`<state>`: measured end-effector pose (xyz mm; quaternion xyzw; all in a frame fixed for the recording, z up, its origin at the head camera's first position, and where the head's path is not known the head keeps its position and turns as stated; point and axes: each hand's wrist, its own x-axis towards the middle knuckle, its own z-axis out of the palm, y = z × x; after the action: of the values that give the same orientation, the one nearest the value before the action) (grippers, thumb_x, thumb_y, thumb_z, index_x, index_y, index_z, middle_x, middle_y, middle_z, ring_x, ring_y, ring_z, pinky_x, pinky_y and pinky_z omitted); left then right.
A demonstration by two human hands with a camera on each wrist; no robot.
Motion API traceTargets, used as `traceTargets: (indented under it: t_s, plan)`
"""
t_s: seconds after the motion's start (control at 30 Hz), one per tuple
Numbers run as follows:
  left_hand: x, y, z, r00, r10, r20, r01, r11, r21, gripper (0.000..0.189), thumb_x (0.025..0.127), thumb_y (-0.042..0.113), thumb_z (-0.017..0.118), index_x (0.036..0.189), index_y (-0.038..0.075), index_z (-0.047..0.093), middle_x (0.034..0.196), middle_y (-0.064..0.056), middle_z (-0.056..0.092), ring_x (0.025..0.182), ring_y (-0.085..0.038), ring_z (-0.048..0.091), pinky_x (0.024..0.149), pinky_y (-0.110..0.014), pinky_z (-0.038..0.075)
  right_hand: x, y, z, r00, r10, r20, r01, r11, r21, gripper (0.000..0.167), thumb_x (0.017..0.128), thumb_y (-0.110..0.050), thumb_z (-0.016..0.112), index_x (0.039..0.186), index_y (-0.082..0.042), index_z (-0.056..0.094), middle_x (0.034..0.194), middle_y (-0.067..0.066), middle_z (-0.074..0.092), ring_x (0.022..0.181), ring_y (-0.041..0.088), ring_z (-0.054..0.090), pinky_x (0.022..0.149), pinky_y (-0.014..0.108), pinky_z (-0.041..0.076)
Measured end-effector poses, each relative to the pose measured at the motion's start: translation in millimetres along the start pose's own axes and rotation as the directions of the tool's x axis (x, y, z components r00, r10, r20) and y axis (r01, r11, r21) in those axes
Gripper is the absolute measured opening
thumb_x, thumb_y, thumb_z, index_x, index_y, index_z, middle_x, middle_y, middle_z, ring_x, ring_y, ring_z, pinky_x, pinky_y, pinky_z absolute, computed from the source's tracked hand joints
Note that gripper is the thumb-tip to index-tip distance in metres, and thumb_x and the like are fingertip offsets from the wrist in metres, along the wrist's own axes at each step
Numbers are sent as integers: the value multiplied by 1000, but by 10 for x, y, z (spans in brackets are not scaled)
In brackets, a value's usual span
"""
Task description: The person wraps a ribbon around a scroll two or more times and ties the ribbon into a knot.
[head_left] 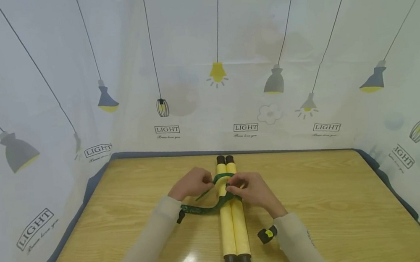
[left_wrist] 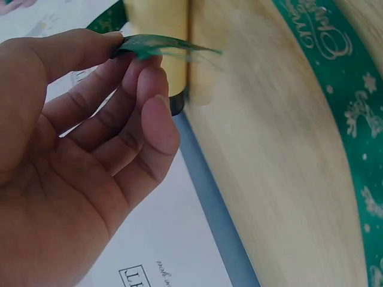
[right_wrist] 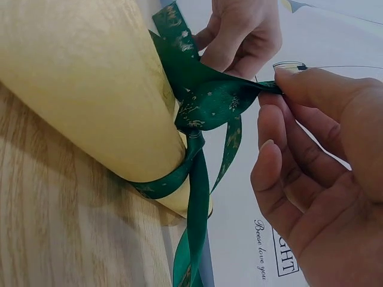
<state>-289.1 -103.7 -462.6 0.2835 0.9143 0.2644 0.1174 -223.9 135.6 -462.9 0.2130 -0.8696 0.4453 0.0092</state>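
Two yellow tubes (head_left: 227, 230) with dark end caps lie side by side, pointing away from me. A green ribbon (head_left: 202, 210) with a pale print goes around them, knotted on top, as the right wrist view shows. My left hand (head_left: 194, 182) is left of the tubes, pinching a piece of the ribbon (left_wrist: 155, 43) between thumb and fingers. Over the tubes, my right hand (head_left: 253, 190) pinches a gathered loop of the ribbon (right_wrist: 209, 107) at its tip. One ribbon tail trails left across the table; another hangs from the knot in the right wrist view.
The tubes lie on a wood-grain table (head_left: 149, 246) with a blue-grey border (head_left: 159, 153) along its edge. A white sheet (head_left: 184, 23) printed with hanging lamps stands around the back and sides. A black strap end (head_left: 267, 235) hangs near the right sleeve.
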Motion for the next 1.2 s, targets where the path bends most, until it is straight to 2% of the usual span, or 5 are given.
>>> traceTargets:
  t_s: [0.17,0.47,0.67,0.87,1.2]
  plan:
    - [-100,8,-61,1000,25,6,-24,999,-40,14,100,15,65,92,8,74,77,2,64,66,-11,53,64,-28,48,9,1,-5,1000,-3,-11,3,1000,-3,9,96,-28,75,99,-19,76,93,-5,76,85,9,67,75,26,55]
    - [-371,120,-34,995,35,96,-23,991,-130,19,102,17,61,95,8,76,77,3,66,62,-9,51,65,-29,47,13,-8,3,1000,8,-23,-7,1000,8,10,95,-26,75,98,-17,75,93,-4,76,84,9,67,74,27,55]
    - [-504,222,104,989,37,144,-2,973,-232,20,102,20,64,91,8,77,76,-2,69,59,-9,49,63,-28,47,23,-13,-12,999,26,-31,-26,1000,10,9,95,-25,75,99,-17,76,94,-4,76,83,9,67,74,28,56]
    - [-582,415,293,986,51,161,4,947,-323,23,101,23,66,84,11,77,68,5,64,53,-8,44,58,-24,44,15,-11,-29,999,32,-29,-31,999,32,9,95,-25,75,100,-17,75,95,-2,76,84,10,68,76,27,56]
    - [-498,825,606,992,75,99,-37,941,-336,41,98,24,71,58,16,65,49,11,49,42,-3,36,48,-19,34,11,0,-26,999,-14,-28,15,999,33,10,96,-26,74,101,-17,75,96,-2,76,85,12,70,76,25,56]
